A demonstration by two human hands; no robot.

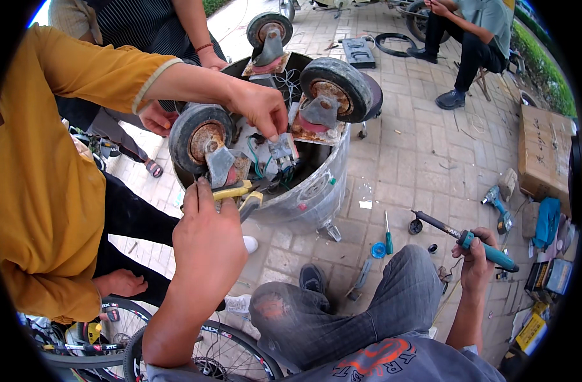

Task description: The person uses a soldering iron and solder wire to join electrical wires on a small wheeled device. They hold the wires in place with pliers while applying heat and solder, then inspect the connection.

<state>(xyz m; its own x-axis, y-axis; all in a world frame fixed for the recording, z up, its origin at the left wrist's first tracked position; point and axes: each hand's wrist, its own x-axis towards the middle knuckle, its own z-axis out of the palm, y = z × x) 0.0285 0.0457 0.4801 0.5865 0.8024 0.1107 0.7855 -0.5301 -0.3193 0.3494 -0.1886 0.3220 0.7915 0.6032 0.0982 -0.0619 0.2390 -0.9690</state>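
Observation:
My left hand [211, 232] is closed round the head end of yellow-handled pliers [235, 190], at the rim of an upturned grey drum-like body [310, 200]. Its fingertips are beside a rusty caster wheel [201, 137]; the pliers' jaws are mostly hidden. To the right, my right hand [477, 262] grips a soldering iron [498, 256] by its teal handle, its dark shaft pointing up and left. Inside the body, a person's hand [262, 108] in a mustard sleeve pinches a small grey part [282, 149] with green wires hanging from it.
Two more casters [337, 90] stand on the body. On the paving lie a green screwdriver [388, 235], a blue tape roll [378, 250], a cordless drill [498, 207] and a cardboard box [544, 153]. A bicycle wheel [224, 350] is at lower left. Another person sits at far right.

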